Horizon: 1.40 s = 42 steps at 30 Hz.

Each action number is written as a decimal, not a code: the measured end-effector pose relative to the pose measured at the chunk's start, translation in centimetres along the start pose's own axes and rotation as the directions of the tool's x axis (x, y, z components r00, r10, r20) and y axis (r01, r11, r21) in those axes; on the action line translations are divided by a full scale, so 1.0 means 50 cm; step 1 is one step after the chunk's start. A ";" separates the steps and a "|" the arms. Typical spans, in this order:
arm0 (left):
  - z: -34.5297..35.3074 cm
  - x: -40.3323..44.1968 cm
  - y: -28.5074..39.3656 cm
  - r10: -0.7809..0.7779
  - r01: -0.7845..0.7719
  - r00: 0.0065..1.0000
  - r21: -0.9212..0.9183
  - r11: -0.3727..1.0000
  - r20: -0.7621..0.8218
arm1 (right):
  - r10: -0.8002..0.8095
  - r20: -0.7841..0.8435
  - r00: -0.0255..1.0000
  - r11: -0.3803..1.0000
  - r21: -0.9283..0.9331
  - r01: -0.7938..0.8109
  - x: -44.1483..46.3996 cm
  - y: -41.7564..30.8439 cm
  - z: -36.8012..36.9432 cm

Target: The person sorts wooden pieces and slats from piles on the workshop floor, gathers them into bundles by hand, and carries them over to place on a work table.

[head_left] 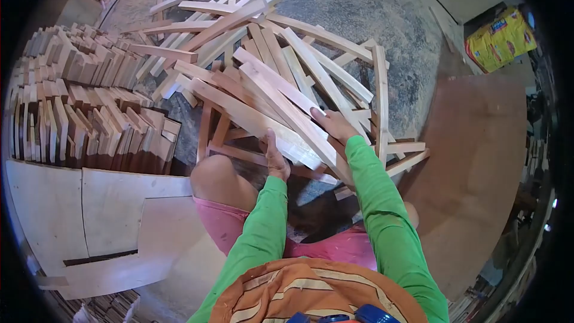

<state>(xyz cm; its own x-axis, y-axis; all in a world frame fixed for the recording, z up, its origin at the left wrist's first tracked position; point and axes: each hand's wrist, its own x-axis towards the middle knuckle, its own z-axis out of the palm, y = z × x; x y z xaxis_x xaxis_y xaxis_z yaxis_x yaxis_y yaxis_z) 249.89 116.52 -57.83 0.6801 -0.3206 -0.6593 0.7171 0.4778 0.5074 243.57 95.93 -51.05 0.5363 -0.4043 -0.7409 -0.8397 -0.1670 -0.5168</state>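
Crossed wooden slats (293,119) may slide if nudged by the open left hand (277,158) or right hand (336,125), its grip unclear.

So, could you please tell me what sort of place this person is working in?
It looks like a woodworking shop or timber yard, judging by the heap of cut wooden strips on the dusty-looking floor and the tightly packed stacks of short boards to the left.

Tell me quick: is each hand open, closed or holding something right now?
Left hand: thumb up at a wide plank; grip cannot be told.
Right hand: at a pale plank, fingers partly hidden; grip cannot be told.
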 end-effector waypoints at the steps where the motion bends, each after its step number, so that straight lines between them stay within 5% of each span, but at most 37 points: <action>1: -0.012 0.006 0.004 -0.020 0.020 1.000 -0.002 1.000 0.006 | -0.054 0.008 0.999 0.989 0.138 0.052 0.009 0.001 0.006; 2: -0.013 0.014 0.014 -0.024 0.024 1.000 -0.007 1.000 0.008 | -0.108 0.013 0.994 0.957 0.273 0.101 0.018 -0.006 0.010; 8: -0.009 0.015 0.044 -0.165 0.175 0.980 -0.089 0.981 0.110 | -0.157 0.044 0.987 0.969 0.200 0.145 0.021 0.009 0.013; 13: -0.018 -0.009 0.046 -0.027 0.050 0.984 -0.130 0.990 0.173 | -0.249 -0.037 0.968 0.924 0.289 0.249 -0.031 -0.073 0.045; 17: -0.057 0.018 0.029 0.129 -0.123 0.991 0.128 0.984 -0.039 | -0.216 0.007 0.976 0.942 0.266 0.207 0.020 -0.123 0.063; 23: -0.048 -0.001 0.070 0.052 -0.057 0.995 0.064 0.996 0.079 | -0.347 0.042 0.937 0.894 0.319 0.316 0.046 -0.138 0.071; 27: -0.051 0.006 0.088 -0.172 0.223 0.945 -0.164 0.961 0.280 | -0.395 0.108 0.912 0.895 0.271 0.355 0.062 -0.161 0.082; 30: -0.060 -0.012 0.089 -0.192 0.247 0.940 -0.171 0.954 0.284 | -0.388 0.112 0.915 0.905 0.234 0.355 0.052 -0.148 0.092; 38: -0.028 -0.063 0.089 -0.132 0.183 0.933 -0.125 0.975 0.336 | -0.426 0.098 0.899 0.899 0.160 0.409 -0.047 -0.164 0.036; 42: 0.003 -0.106 0.092 0.001 0.046 0.938 -0.128 0.991 0.347 | -0.367 0.105 0.924 0.924 -0.074 0.375 -0.130 -0.200 -0.009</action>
<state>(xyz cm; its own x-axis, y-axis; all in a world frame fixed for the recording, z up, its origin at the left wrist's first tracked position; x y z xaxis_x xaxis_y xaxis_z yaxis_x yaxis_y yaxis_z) 249.60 120.28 -51.94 0.6915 -0.5837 -0.4256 0.7224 0.5631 0.4014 248.44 99.81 -40.90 0.8127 -0.2178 -0.5405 -0.5811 -0.3721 -0.7238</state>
